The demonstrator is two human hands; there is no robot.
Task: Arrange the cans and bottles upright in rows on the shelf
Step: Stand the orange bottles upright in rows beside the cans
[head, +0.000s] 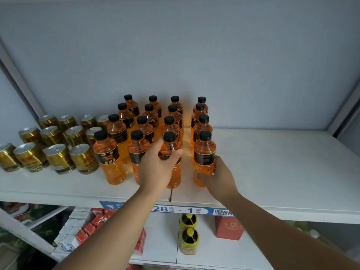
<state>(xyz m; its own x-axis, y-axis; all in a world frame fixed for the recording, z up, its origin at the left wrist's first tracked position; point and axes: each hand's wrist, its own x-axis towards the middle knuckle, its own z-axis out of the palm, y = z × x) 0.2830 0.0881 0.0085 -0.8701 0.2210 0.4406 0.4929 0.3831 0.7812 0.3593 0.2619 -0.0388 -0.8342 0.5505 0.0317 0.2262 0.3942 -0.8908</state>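
Observation:
Orange drink bottles with black caps stand upright in several rows on the white shelf [272, 172]. My left hand [157, 168] wraps around the front bottle of the third row [170, 147]. At the front of the rightmost row, my right hand [216, 176] grips the lower part of another bottle [204, 152]. Gold cans [58, 158] with silver tops stand upright in rows at the left of the shelf. Two other front bottles [109, 158] stand untouched to the left of my hands.
The shelf's right half is bare white surface up to a grey upright post [342, 114]. A blue price strip [181, 210] runs along the front edge. Below are yellow-capped bottles [189, 240], a red box [229, 228] and red-white cartons [87, 227].

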